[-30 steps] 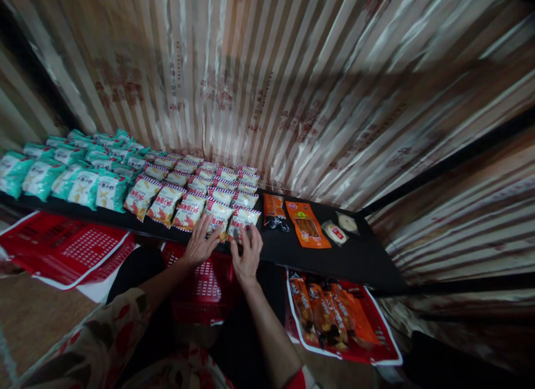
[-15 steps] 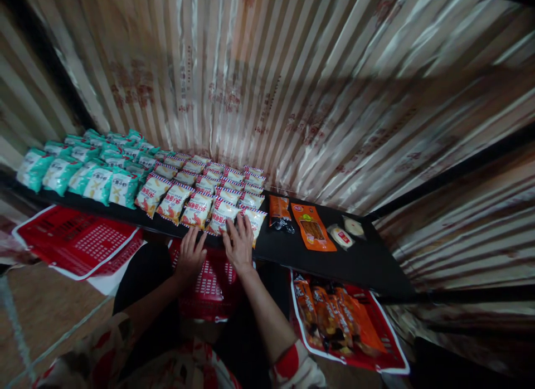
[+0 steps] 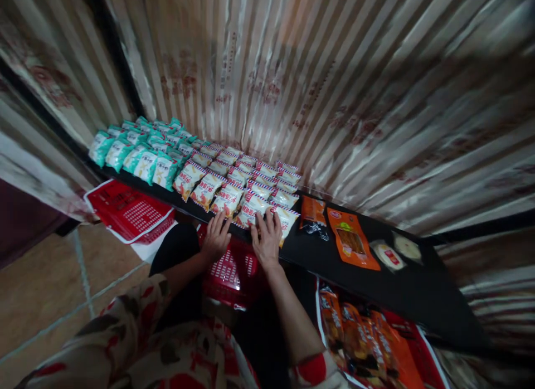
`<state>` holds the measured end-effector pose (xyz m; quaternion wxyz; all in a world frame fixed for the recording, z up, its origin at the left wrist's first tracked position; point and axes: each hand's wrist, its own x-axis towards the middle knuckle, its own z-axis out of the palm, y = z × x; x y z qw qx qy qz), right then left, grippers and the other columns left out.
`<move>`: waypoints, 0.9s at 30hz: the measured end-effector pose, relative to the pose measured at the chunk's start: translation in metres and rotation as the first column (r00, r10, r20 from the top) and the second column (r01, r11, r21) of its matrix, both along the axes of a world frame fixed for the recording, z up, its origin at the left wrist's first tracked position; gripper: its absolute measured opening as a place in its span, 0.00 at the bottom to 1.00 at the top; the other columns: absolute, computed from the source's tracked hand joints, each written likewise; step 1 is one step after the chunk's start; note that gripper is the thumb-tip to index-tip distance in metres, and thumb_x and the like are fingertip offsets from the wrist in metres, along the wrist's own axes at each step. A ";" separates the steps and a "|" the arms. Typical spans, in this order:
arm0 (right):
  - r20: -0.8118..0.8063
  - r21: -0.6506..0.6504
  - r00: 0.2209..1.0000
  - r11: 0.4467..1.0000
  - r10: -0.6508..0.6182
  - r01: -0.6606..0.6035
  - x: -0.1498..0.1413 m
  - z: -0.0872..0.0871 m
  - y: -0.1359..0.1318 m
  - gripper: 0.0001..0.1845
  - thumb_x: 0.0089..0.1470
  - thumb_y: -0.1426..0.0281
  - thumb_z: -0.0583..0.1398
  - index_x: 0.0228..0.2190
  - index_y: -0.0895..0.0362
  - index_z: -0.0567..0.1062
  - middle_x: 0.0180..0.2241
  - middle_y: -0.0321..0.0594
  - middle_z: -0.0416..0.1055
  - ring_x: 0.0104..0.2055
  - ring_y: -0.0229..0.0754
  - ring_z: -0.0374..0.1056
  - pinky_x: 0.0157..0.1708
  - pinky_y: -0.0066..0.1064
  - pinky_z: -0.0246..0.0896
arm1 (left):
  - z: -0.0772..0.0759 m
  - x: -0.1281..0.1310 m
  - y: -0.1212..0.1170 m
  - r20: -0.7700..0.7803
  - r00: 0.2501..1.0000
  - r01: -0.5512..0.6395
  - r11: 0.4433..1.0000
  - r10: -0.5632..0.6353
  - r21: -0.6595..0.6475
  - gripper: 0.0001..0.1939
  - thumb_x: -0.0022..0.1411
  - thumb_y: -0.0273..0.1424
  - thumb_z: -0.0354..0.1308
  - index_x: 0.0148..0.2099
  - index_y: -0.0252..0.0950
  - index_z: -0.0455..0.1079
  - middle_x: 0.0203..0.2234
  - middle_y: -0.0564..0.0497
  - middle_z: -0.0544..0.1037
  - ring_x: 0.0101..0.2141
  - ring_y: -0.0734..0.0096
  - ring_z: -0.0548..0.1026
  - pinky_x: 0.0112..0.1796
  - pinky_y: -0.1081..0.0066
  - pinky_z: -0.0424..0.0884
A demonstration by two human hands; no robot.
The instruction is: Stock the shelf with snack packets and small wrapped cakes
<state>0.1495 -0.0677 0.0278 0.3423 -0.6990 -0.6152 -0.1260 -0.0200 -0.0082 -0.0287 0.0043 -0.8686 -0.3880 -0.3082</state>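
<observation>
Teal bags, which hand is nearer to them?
Left. The left hand is right of the teal bags, at the front of the white bags; the right hand is farther right, over their right end.

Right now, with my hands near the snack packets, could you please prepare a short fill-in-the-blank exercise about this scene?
1. The teal packets lie to the ____ of the white packets, as the person sees them.
2. The left hand is farther from the flat orange pouch than the ____ hand.
3. The packets in the lower-right basket are mostly coloured ____.

Missing words: left; right; orange
</observation>
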 end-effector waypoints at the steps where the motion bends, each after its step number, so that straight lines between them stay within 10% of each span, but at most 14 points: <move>1: 0.004 0.008 1.000 1.000 0.005 -0.005 0.000 -0.001 0.001 0.21 0.58 0.65 0.52 0.53 0.55 0.67 0.61 0.46 0.54 0.65 0.52 0.40 0.57 0.53 0.47 | 0.003 0.001 -0.001 0.016 1.000 -0.012 1.000 0.012 0.006 0.26 0.64 0.30 0.44 0.62 0.27 0.53 0.63 0.35 0.51 0.64 0.53 0.43 0.58 0.53 0.51; 8: -0.031 0.031 0.999 0.999 0.032 -0.031 0.000 -0.002 0.004 0.22 0.58 0.64 0.52 0.54 0.52 0.65 0.61 0.44 0.53 0.65 0.54 0.41 0.57 0.56 0.47 | 0.032 0.029 -0.003 -0.011 0.984 0.176 0.982 -0.176 0.072 0.26 0.64 0.32 0.45 0.63 0.40 0.52 0.65 0.44 0.45 0.64 0.54 0.39 0.58 0.50 0.49; 16: -0.039 -0.004 0.998 0.999 0.054 -0.054 0.002 0.009 -0.006 0.21 0.57 0.73 0.49 0.52 0.57 0.67 0.61 0.46 0.55 0.65 0.50 0.39 0.58 0.53 0.47 | 0.038 0.047 0.006 -0.046 0.966 0.257 0.960 -0.253 0.110 0.27 0.65 0.31 0.42 0.65 0.32 0.48 0.63 0.44 0.52 0.64 0.58 0.39 0.60 0.53 0.47; 27: -0.301 0.074 0.905 0.938 -0.302 0.338 0.034 -0.007 -0.037 0.29 0.59 0.60 0.49 0.57 0.63 0.57 0.61 0.58 0.51 0.64 0.52 0.44 0.57 0.52 0.47 | 0.034 0.054 0.004 -0.095 0.932 0.362 0.910 -0.350 0.202 0.26 0.63 0.31 0.47 0.63 0.38 0.54 0.62 0.45 0.55 0.64 0.54 0.43 0.59 0.50 0.50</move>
